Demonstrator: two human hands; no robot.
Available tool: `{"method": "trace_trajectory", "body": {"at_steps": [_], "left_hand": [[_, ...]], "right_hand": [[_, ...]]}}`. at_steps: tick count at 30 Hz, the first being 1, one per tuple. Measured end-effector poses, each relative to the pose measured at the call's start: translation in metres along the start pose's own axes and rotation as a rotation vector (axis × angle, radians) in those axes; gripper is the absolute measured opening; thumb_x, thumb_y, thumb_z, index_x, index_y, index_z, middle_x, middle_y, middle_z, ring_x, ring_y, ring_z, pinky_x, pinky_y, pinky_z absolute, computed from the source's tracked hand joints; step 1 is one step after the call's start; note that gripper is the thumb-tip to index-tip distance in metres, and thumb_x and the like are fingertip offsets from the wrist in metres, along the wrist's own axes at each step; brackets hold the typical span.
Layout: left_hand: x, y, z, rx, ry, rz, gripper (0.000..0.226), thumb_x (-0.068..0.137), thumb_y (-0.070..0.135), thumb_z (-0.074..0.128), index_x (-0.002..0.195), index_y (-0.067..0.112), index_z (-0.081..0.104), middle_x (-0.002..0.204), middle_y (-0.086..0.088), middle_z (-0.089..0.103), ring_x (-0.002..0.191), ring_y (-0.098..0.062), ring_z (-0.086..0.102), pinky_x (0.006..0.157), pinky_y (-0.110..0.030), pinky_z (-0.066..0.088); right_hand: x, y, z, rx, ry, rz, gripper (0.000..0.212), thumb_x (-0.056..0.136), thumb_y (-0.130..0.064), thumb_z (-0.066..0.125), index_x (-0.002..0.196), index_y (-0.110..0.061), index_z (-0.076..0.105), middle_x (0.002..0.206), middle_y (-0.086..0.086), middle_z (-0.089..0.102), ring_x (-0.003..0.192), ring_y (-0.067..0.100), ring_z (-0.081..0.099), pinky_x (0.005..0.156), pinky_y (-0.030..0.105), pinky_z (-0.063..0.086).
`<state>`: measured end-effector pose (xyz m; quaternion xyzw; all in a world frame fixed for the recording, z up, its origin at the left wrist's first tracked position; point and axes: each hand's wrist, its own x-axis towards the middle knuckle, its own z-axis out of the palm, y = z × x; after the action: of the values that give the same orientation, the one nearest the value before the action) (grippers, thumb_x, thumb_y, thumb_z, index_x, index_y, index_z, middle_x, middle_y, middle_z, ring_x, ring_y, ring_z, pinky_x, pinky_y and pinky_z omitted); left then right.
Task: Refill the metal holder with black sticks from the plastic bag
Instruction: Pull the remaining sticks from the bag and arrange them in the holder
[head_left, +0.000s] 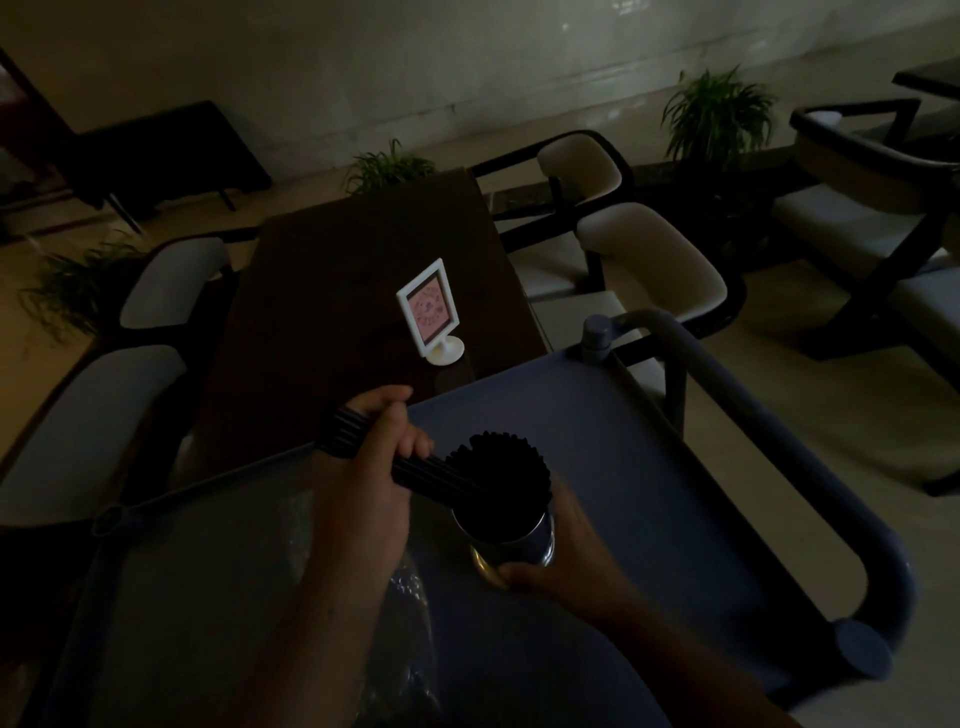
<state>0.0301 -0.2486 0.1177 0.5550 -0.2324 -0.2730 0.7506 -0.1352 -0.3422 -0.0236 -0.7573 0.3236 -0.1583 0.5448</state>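
Observation:
The metal holder (519, 540) stands on the blue cart top (649, 467), packed with black sticks (498, 462) fanning out of its mouth. My right hand (561, 561) wraps around the holder's lower side. My left hand (374, 467) grips a bundle of black sticks (343, 431), lying slanted with its right end at the holder's mouth. The clear plastic bag (405, 613) lies crumpled on the cart under my left forearm, dim and hard to make out.
The cart has a thick rounded handle (779, 452) on the right. Beyond it is a dark wooden table (337, 291) with a white framed sign (431, 312). Padded chairs (649, 260) flank the table, and potted plants (717, 109) line the wall.

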Motion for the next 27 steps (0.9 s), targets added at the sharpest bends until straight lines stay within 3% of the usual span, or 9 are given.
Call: {"method": "trace_trajectory", "body": {"at_steps": [2,4,6,9,13,16,19,22,27], "left_hand": [[-0.001,-0.003,0.005,0.048,-0.002,-0.007,0.014,0.086,0.016,0.061,0.097,0.021,0.069,0.064,0.005,0.054,0.064,-0.010,0.057,0.069,-0.026,0.056],[-0.002,-0.007,0.009,0.115,-0.004,-0.012,0.014,0.083,0.020,0.063,0.096,0.022,0.070,0.064,0.005,0.055,0.065,-0.011,0.057,0.072,-0.028,0.056],[-0.004,-0.012,0.013,0.188,-0.013,-0.017,0.014,0.084,0.021,0.063,0.096,0.023,0.069,0.062,0.005,0.055,0.066,-0.013,0.057,0.079,-0.034,0.054],[-0.010,-0.021,0.018,0.303,-0.004,-0.023,0.016,0.091,0.016,0.060,0.094,0.029,0.069,0.061,0.007,0.058,0.068,-0.014,0.059,0.084,-0.039,0.053],[-0.017,-0.035,0.025,0.447,-0.002,0.031,0.021,0.093,0.010,0.058,0.089,0.027,0.070,0.059,0.008,0.061,0.061,-0.005,0.060,0.065,-0.016,0.052],[-0.024,-0.045,0.029,0.530,-0.020,0.042,0.022,0.092,0.006,0.060,0.086,0.026,0.069,0.067,0.009,0.065,0.060,0.000,0.062,0.059,-0.009,0.049],[-0.029,-0.055,0.030,0.560,-0.047,0.038,0.022,0.092,0.008,0.060,0.086,0.028,0.067,0.066,0.009,0.065,0.064,0.001,0.064,0.063,-0.008,0.049],[-0.030,-0.065,0.029,0.565,-0.052,0.001,0.017,0.091,0.009,0.061,0.088,0.025,0.068,0.068,0.008,0.068,0.073,0.000,0.067,0.069,-0.008,0.049],[-0.032,-0.073,0.024,0.592,-0.100,-0.011,0.025,0.084,0.011,0.071,0.095,0.033,0.066,0.100,0.013,0.071,0.095,0.003,0.066,0.076,-0.008,0.050]], "right_hand": [[0.005,0.003,0.005,0.038,0.026,-0.015,0.115,0.053,-0.042,0.087,0.148,-0.038,0.023,0.149,-0.012,0.040,0.137,0.002,0.039,0.112,0.031,0.040],[0.008,0.006,0.008,0.028,0.048,-0.044,0.109,0.052,-0.041,0.087,0.137,-0.061,0.022,0.140,-0.025,0.042,0.129,-0.011,0.040,0.104,0.010,0.037],[0.009,0.008,0.010,0.023,0.062,-0.041,0.104,0.052,-0.040,0.087,0.129,-0.068,0.023,0.135,-0.031,0.042,0.124,-0.016,0.042,0.095,-0.001,0.035],[0.010,0.011,0.011,0.049,0.082,-0.050,0.098,0.053,-0.037,0.087,0.128,-0.062,0.031,0.131,-0.026,0.049,0.120,-0.009,0.050,0.090,0.006,0.044],[0.009,0.011,0.012,0.085,0.087,-0.061,0.092,0.055,-0.033,0.086,0.130,-0.051,0.036,0.130,-0.018,0.052,0.119,-0.002,0.053,0.095,0.023,0.050],[0.008,0.010,0.012,0.100,0.089,-0.063,0.091,0.056,-0.028,0.086,0.131,-0.050,0.038,0.129,-0.016,0.053,0.118,0.001,0.055,0.094,0.031,0.053],[0.007,0.007,0.011,0.082,0.088,-0.072,0.092,0.057,-0.027,0.085,0.131,-0.054,0.037,0.131,-0.020,0.051,0.121,-0.003,0.052,0.098,0.031,0.051],[0.006,0.007,0.011,0.080,0.091,-0.071,0.091,0.057,-0.026,0.085,0.130,-0.052,0.038,0.131,-0.020,0.052,0.122,0.001,0.052,0.099,0.040,0.051],[0.005,0.010,0.013,0.091,0.091,-0.077,0.093,0.061,-0.026,0.086,0.134,-0.054,0.036,0.135,-0.019,0.051,0.125,0.006,0.052,0.097,0.046,0.053]]}}
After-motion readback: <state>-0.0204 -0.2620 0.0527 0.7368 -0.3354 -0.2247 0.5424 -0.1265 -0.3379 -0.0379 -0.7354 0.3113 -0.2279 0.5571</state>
